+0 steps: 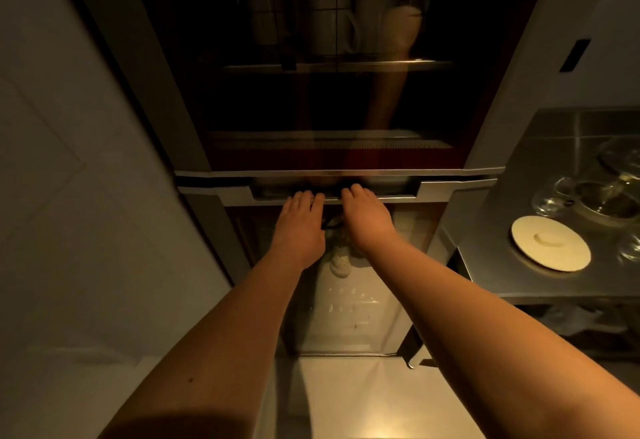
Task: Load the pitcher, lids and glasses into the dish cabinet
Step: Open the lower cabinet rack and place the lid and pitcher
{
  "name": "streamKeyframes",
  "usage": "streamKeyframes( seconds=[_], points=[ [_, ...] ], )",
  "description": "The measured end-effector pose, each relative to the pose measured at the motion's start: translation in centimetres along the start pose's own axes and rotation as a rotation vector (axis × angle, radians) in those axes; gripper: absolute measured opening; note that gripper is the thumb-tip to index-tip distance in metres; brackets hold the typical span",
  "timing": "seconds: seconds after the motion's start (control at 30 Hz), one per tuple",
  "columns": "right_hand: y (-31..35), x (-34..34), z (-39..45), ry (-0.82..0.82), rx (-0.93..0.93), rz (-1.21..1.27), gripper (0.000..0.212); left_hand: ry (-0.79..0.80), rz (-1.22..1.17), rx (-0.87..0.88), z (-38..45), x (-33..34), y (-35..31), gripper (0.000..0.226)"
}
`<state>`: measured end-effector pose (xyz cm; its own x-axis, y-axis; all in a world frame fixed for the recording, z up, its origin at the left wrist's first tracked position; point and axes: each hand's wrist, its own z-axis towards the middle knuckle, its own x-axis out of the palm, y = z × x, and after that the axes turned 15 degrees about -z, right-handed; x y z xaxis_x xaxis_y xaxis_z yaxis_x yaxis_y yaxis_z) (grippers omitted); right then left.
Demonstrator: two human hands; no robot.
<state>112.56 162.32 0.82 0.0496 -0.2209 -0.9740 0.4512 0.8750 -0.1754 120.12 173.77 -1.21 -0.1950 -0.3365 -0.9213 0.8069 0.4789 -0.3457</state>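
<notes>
Steel desk on the right holds a cream lid and glasses, not yet loaded. Left hand and right hand each curl their grip on the dish cabinet door handle. Nearly everything is left.

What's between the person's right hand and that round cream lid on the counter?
In the head view, only the cabinet's steel frame and bare counter lie between the right hand and the lid.

Dim kitchen, glass-fronted dish cabinet holding white pitchers, steel counter with glassware
</notes>
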Motion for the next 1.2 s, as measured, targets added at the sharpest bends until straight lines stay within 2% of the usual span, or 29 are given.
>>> streamKeyframes(
  seconds=[0.1, 0.3, 0.5, 0.63, 0.73, 1.0, 1.2],
  points=[
    [-0.3, 0.8, -1.6, -0.074, 0.004, 0.057, 0.055, -0.022, 0.031, 0.001, -2.1, 0.7, -0.4, 0.074],
    [-1.5, 2.7, -6.4, -0.237, -0.122, 0.037, 0.057, -0.02, 0.124, -0.053, -6.7, 2.2, -2.8, 0.083],
    [-1.4, 2.2, -9.0, -0.312, -0.118, 0.226, 0.062, 0.044, 0.156, -0.02, -8.9, 0.1, -4.7, 0.079],
    [-0.6, 1.3, -8.8, -0.303, -0.15, 0.188, 0.065, 0.031, 0.196, 0.0, -8.7, -2.8, -4.5, 0.074],
    [-0.2, 1.2, -8.5, -0.271, -0.121, 0.146, 0.062, 0.096, 0.16, 0.016, -8.0, -3.6, -4.6, 0.07],
    [-0.6, 0.5, -9.4, -0.379, -0.074, 0.119, 0.042, 0.174, -0.021, 0.13, -8.1, -4.3, -4.6, 0.069],
    [0.3, 0.4, -10.1, -0.418, 0.05, 0.269, 0.03, 0.312, -0.072, 0.227, -8.8, -6.0, -5.0, 0.067]
  ],
)
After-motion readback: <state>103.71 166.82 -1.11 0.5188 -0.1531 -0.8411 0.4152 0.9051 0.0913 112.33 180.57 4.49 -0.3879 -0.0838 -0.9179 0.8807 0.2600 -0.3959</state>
